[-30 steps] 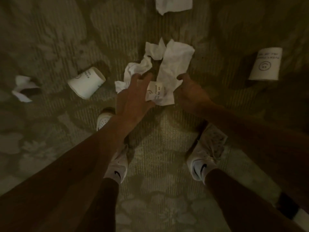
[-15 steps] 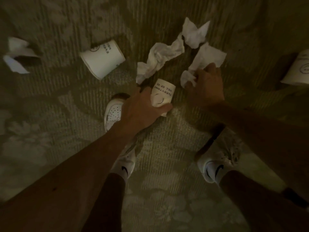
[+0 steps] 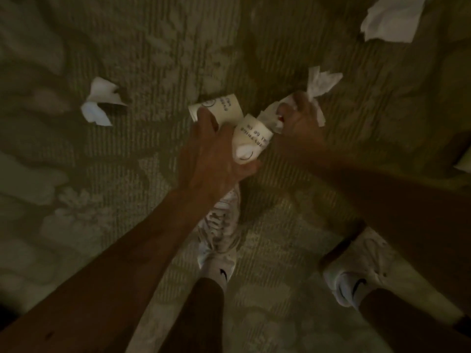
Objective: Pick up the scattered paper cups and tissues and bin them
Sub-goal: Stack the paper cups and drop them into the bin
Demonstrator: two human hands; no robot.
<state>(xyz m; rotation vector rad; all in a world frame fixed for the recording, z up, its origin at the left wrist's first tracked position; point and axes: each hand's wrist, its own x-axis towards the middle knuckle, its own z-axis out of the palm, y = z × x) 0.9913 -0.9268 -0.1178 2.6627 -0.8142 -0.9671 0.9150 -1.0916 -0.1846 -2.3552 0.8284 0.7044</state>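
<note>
Well left of my left fingers, a tissue (image 3: 98, 108) lies loose on the carpet (image 3: 153, 59). My left hand (image 3: 216, 151) grips a cup (image 3: 251, 138) between thumb and palm. Its fingers (image 3: 204, 114) stretch over a second cup (image 3: 225, 108) lying on its side under their tips, and I cannot tell whether they have closed on it. Just right of that, my right hand (image 3: 298, 126) is clenched on a wad (image 3: 319, 82) of tissues that sticks out beyond the fingers. Far past the right fingers, at the top edge, a far tissue (image 3: 392, 19) waits. No bin is in view, so I judge the gathering partway done: both loose tissues, securing the second cup and the binning itself are left.
</note>
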